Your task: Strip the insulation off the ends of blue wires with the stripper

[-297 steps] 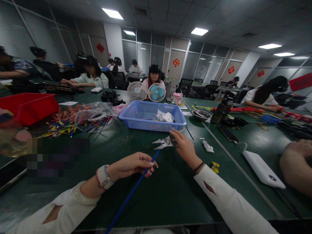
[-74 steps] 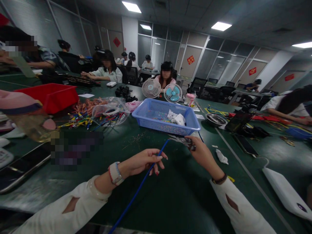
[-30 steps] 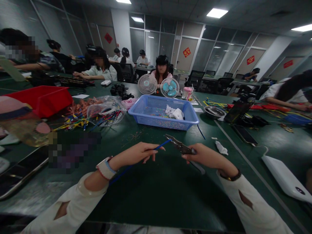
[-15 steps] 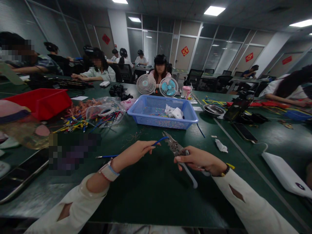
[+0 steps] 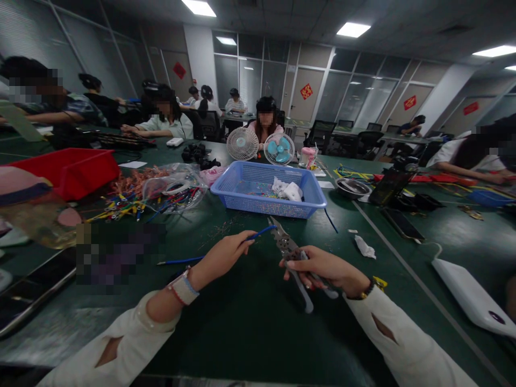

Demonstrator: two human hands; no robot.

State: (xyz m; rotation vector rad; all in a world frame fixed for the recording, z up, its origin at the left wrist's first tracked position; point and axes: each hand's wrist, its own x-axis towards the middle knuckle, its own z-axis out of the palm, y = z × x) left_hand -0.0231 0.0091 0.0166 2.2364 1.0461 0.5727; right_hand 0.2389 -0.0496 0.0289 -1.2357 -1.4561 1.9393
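My left hand [image 5: 228,257] pinches a blue wire [image 5: 262,233] between thumb and fingers. One end of the wire reaches the jaws of a pair of wire strippers [image 5: 285,242]; the other emerges behind my left wrist and ends in a small bare tip. My right hand [image 5: 322,269] is closed around the strippers' grey handles, which stand somewhat apart. Whether the jaws bite on the wire is too small to tell. Beyond the tool stands a blue plastic basket [image 5: 266,205] holding crumpled white tissue [image 5: 288,189] and small coloured scraps.
To the left lie a bundle of coloured wires [image 5: 124,207], a clear plastic bag [image 5: 177,185], a red bin [image 5: 80,169] and a phone [image 5: 36,290]. On the right are a crumpled tissue [image 5: 365,247], a metal bowl [image 5: 352,188] and a white power bank [image 5: 470,293]. Several people sit around.
The strippers' handles have spread slightly wider, and my right hand has shifted a little left. My left hand still pinches the wire, whose end stays at the jaws. The view has tilted slightly.
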